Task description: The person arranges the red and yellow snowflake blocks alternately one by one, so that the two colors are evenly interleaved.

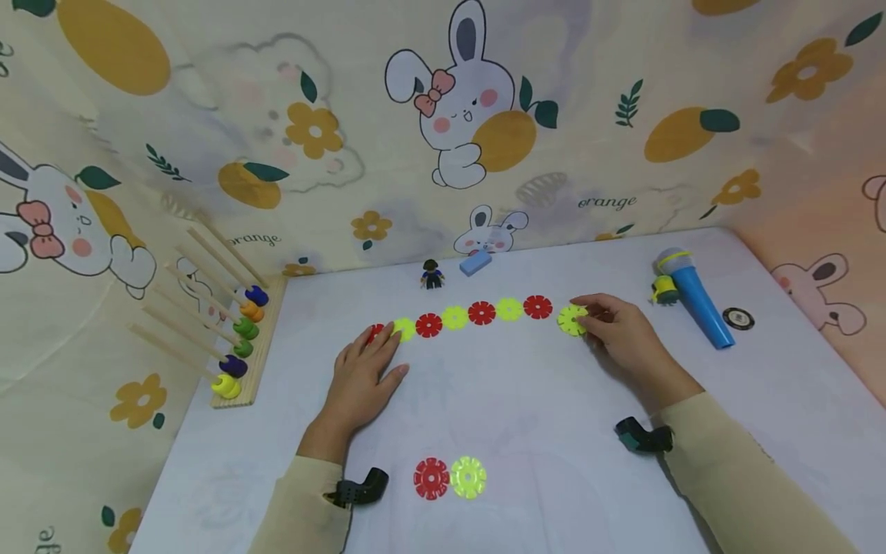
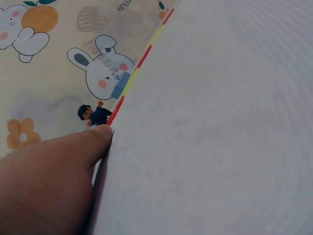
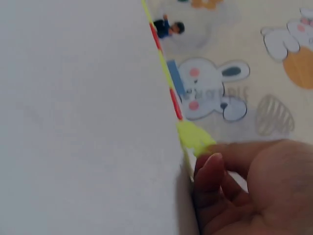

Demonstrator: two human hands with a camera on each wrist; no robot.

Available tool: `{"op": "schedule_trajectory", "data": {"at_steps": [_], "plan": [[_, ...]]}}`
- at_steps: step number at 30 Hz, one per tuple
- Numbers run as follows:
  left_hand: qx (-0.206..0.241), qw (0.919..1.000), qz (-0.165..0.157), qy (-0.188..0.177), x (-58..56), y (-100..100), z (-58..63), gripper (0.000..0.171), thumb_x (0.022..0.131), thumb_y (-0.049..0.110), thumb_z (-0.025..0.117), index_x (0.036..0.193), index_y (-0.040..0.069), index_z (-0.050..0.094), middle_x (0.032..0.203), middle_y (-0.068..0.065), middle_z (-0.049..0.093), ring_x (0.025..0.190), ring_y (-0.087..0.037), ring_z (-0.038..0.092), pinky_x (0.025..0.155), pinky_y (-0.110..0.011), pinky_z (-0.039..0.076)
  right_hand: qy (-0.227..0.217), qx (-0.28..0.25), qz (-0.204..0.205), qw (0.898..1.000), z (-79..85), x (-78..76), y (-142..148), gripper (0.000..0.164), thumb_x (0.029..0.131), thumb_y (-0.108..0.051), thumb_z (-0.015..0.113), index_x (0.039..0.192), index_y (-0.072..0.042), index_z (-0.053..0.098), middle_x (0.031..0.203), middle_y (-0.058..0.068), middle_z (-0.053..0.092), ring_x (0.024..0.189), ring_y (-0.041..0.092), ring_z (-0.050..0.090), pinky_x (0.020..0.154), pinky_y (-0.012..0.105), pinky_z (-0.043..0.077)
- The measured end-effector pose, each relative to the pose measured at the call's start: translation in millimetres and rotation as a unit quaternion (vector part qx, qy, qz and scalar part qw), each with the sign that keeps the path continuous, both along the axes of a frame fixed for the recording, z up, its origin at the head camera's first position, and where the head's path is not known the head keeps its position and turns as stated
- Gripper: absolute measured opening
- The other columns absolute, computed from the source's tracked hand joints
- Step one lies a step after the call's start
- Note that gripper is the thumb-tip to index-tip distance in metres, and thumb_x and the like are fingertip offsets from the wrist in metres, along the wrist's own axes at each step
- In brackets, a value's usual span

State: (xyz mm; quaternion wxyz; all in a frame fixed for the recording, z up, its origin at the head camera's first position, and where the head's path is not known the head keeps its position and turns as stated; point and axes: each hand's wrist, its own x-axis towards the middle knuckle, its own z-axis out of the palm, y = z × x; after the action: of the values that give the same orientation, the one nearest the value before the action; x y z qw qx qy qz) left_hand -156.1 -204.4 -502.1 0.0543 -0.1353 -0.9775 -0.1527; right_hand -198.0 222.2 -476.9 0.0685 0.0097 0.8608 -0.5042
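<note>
1. So the right hand (image 1: pixel 626 338) has a yellow-green, notched, round plastic disc (image 1: pixel 571 320) pinched at its edge, just beyond the row's right end, not touching it.
2. Said row is red and yellow-green notched plastic discs (image 1: pixel 481 313), colours alternating, lying flat on the white table (image 1: pixel 526 400). The red end disc (image 1: pixel 537 307) is the nearest one.
3. Left hand (image 1: pixel 363 377) is loosely spread, fingertips resting over the row's left end.
4. Biggest worry imo: the pinched disc looks tilted in the right wrist view, so its notched rim could snag the red end disc and knock it crooked.
5. An edge-only pinch could also slip.
6. If those left fingertips drag, that end probably skews.
7. Oh, and the black wrist device (image 1: pixel 360 488) sits near the loose red disc (image 1: pixel 431 478); a careless forearm swing could bump it.
</note>
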Motion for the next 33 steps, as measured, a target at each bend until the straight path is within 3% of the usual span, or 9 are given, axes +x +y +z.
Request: {"op": "schedule_trajectory", "data": {"at_steps": [3,7,9,13,17,23,33], "plan": [[0.0,1.0,0.002,0.001,0.2,0.6,0.5,0.065,0.092,0.056,0.049,0.149,0.026,0.037,0.155,0.006,0.026,0.142,-0.027,0.013,0.108,-0.056,0.012,0.008,-0.008,-0.022,1.0,0.4,-5.0,5.1,0.041,0.098,-0.019,0.056,0.139,-0.02,0.049,0.116,0.011,0.049,0.084,0.03,0.058,0.068,0.03,0.053],[0.001,1.0,0.004,0.0,0.8,0.6,1.2,0.065,0.092,0.054,0.051,0.148,0.026,0.038,0.155,0.006,0.027,0.142,-0.027,0.013,0.108,-0.055,0.011,0.061,0.068,-0.009,0.996,2.2,-2.0,2.9,0.048,0.096,-0.021,0.059,0.142,-0.015,0.046,0.131,0.013,0.043,0.102,0.031,0.054,0.081,0.042,0.052],[0.0,1.0,0.005,-0.001,1.2,0.6,1.5,0.065,0.092,0.054,0.053,0.148,0.026,0.038,0.155,0.005,0.027,0.142,-0.026,0.013,0.109,-0.055,0.01,0.091,0.14,0.018,0.986,3.7,1.3,-0.4,0.051,0.095,-0.025,0.061,0.142,-0.013,0.046,0.14,0.014,0.037,0.117,0.034,0.045,0.09,0.052,0.045],[-0.001,1.0,0.006,0.0,0.5,0.4,0.6,0.065,0.092,0.054,0.051,0.149,0.026,0.038,0.155,0.006,0.027,0.142,-0.026,0.013,0.109,-0.055,0.011,0.113,0.26,0.097,0.954,4.5,6.1,-7.1,0.062,0.091,-0.036,0.064,0.143,-0.008,0.044,0.15,0.016,0.029,0.135,0.041,0.022,0.1,0.064,0.025],[0.0,1.0,0.003,0.0,0.0,0.1,0.1,0.064,0.093,0.055,0.049,0.149,0.026,0.037,0.155,0.006,0.026,0.142,-0.027,0.013,0.108,-0.055,0.012,0.112,0.314,0.124,0.934,3.6,7.0,-11.3,0.075,0.088,-0.049,0.063,0.147,-0.01,0.038,0.152,0.016,0.027,0.136,0.041,0.019,0.096,0.064,0.022],[-0.003,1.0,0.0,0.0,0.0,1.0,1.3,0.065,0.092,0.054,0.051,0.148,0.025,0.038,0.155,0.006,0.026,0.142,-0.027,0.012,0.108,-0.055,0.012,0.105,0.335,0.124,0.928,3.0,6.8,-14.3,0.078,0.087,-0.055,0.061,0.148,-0.013,0.037,0.152,0.016,0.024,0.136,0.041,0.018,0.089,0.062,0.022],[-0.008,1.0,0.006,-0.002,-0.3,0.7,0.4,0.066,0.091,0.056,0.051,0.149,0.026,0.037,0.155,0.006,0.026,0.143,-0.026,0.012,0.108,-0.055,0.011,0.08,0.334,0.141,0.929,3.1,3.4,-16.8,0.086,0.086,-0.06,0.059,0.15,-0.01,0.031,0.158,0.013,0.015,0.141,0.039,0.007,0.091,0.065,0.016]]}}
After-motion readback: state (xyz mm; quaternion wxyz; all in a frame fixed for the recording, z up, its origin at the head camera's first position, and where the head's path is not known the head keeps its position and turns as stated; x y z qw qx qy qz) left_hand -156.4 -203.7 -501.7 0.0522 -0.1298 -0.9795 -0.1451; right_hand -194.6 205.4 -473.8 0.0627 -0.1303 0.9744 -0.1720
